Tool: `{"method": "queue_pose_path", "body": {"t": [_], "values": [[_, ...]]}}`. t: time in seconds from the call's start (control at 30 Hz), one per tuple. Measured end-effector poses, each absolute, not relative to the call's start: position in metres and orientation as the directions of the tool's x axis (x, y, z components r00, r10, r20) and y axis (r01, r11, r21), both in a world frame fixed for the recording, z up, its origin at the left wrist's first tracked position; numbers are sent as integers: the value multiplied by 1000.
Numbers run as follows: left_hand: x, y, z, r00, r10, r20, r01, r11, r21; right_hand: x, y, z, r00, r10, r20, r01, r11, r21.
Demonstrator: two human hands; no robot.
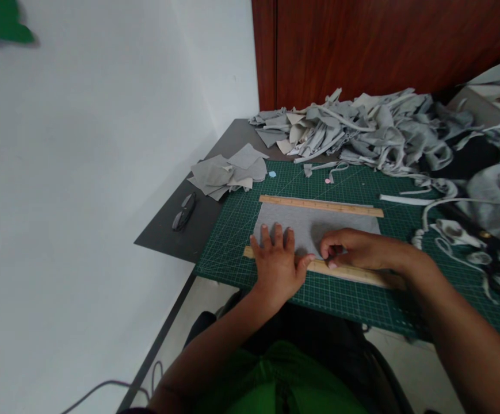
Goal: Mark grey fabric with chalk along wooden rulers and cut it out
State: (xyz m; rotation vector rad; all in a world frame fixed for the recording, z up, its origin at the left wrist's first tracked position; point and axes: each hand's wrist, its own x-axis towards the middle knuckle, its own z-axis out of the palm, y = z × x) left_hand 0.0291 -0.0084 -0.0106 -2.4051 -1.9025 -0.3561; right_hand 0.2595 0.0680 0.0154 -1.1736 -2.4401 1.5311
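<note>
A grey fabric rectangle (314, 225) lies flat on the green cutting mat (241, 218). One wooden ruler (321, 205) lies along its far edge, and a second wooden ruler (353, 272) lies along its near edge. My left hand (278, 265) presses flat, fingers spread, on the near ruler's left end and the fabric. Just to its right, my right hand (353, 249) rests on the near ruler with its fingertips curled onto the ruler and the fabric edge; whether it pinches a small tool is hidden.
A stack of cut grey fabric pieces (228, 172) sits at the mat's far left corner. A big heap of grey scraps and strips (370, 129) fills the back. Glasses (184, 211) lie on the dark table (163, 233) at left. Scissors (487, 241) lie at right.
</note>
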Motion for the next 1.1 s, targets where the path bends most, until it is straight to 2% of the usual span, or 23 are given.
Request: {"method": "queue_pose_path", "body": {"t": [0.23,0.37,0.53,0.73,1.1], "values": [[27,-6,-8,484,836,259,853,-517,76,252,68,12,-679,648,-346,629,270,-729],[28,-4,-11,479,845,239,847,-516,127,253,69,10,-677,642,-359,622,240,-745],[27,-3,-14,433,846,310,863,-489,131,257,69,10,-689,633,-353,601,226,-767],[23,-2,-9,570,773,276,756,-626,193,253,66,16,-695,634,-340,609,268,-747],[26,-2,-11,602,739,303,734,-661,154,254,67,18,-705,613,-358,592,229,-773]]}}
